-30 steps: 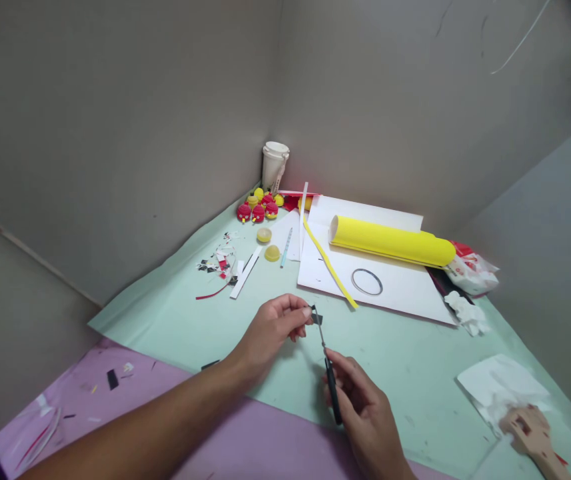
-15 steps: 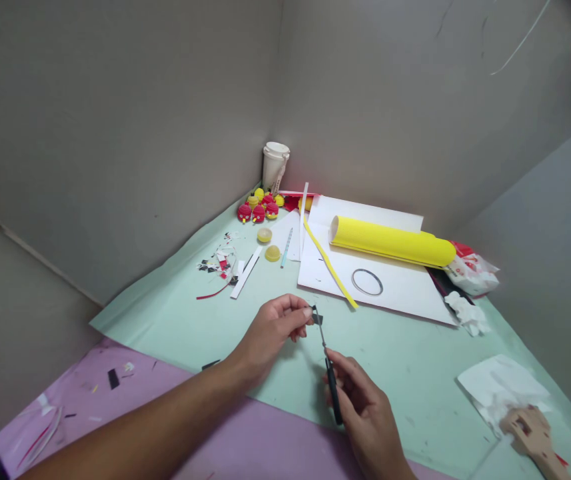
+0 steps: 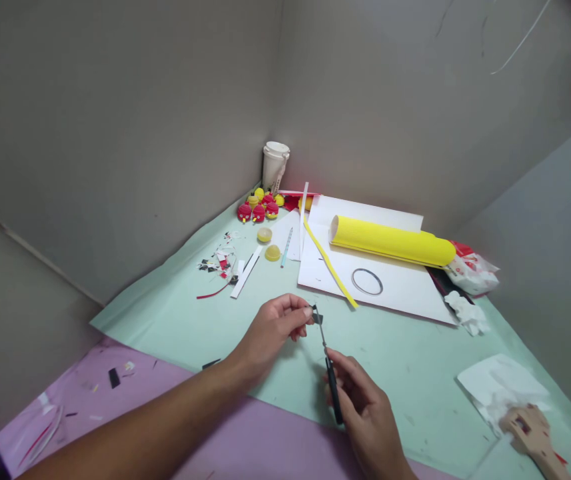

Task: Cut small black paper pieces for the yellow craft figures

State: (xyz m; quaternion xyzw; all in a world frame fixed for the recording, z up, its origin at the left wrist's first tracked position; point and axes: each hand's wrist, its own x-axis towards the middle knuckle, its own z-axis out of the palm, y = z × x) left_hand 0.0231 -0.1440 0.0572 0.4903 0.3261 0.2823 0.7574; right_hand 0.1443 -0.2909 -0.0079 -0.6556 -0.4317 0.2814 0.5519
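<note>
My right hand (image 3: 368,407) is closed round the black handles of a pair of scissors (image 3: 334,387), whose narrow blades point away from me. Between the thumb and fingers of my left hand (image 3: 280,323) is a small black paper piece (image 3: 318,319). The blades cross the black piece close to my left fingertips, and part of it sticks out to their right. Both hands are above the pale green sheet (image 3: 285,393). My fingers hide the rest of the piece.
Red and yellow round figures (image 3: 258,212) stand by a white cup (image 3: 275,163) in the corner. Paper scraps (image 3: 221,261) and two yellow domes (image 3: 272,253) lie left. A yellow roll (image 3: 390,241) and a ring (image 3: 367,282) rest on white board (image 3: 415,300). A glue gun (image 3: 530,430) lies front right.
</note>
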